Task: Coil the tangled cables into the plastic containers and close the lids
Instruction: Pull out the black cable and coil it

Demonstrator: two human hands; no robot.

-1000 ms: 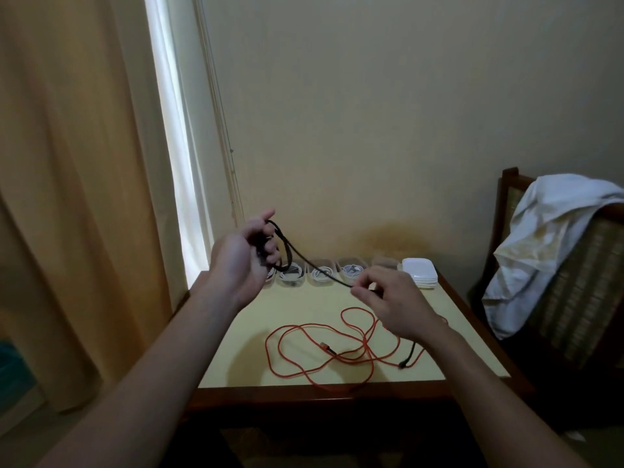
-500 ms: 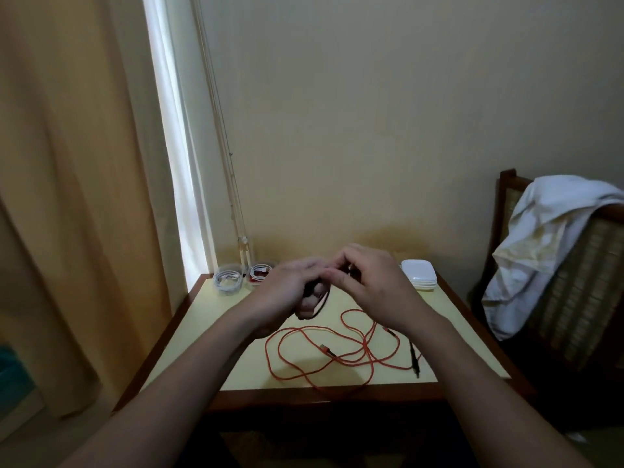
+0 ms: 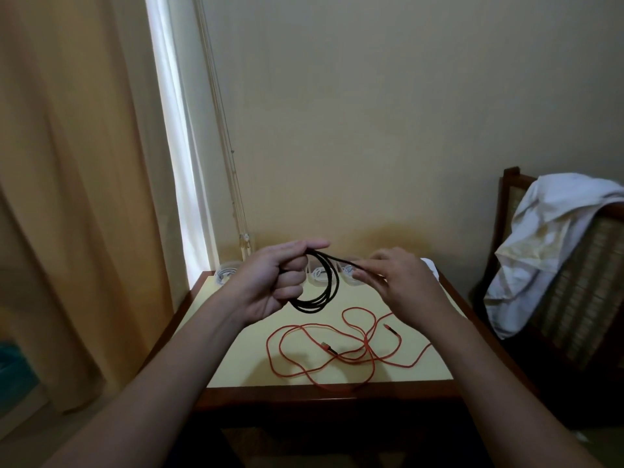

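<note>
The left hand (image 3: 273, 283) is raised above the table, fingers curled round a coil of black cable (image 3: 317, 297), and several loops are seen hanging down from the grip. The right hand (image 3: 401, 282) is held just beside it, and a free strand of the same black cable is pinched at its fingertips (image 3: 363, 270), drawn nearly straight across from the coil; the fingertips are blurred, so the exact hold cannot be made out. Both hands are kept off the tabletop. Below them a red cable (image 3: 337, 352) is spread in loose, crossing loops over the yellow table (image 3: 236, 349), nearer the front edge, with one plug end lying in the middle of the tangle and another under the right wrist. Along the far edge, against the wall, clear plastic containers are lined up: one (image 3: 227, 272) is seen at the left corner, two more (image 3: 319, 275) are glimpsed between the hands, and something white is coiled inside them. A white object (image 3: 432, 267) is half hidden behind the right hand and cannot be told apart further. To the right of the table a wooden chair (image 3: 506, 204) is parked, with a white cloth (image 3: 557, 244) draped over its back. On the left a tan curtain (image 3: 67, 197) is hung beside a bright strip of window (image 3: 175, 157).
</note>
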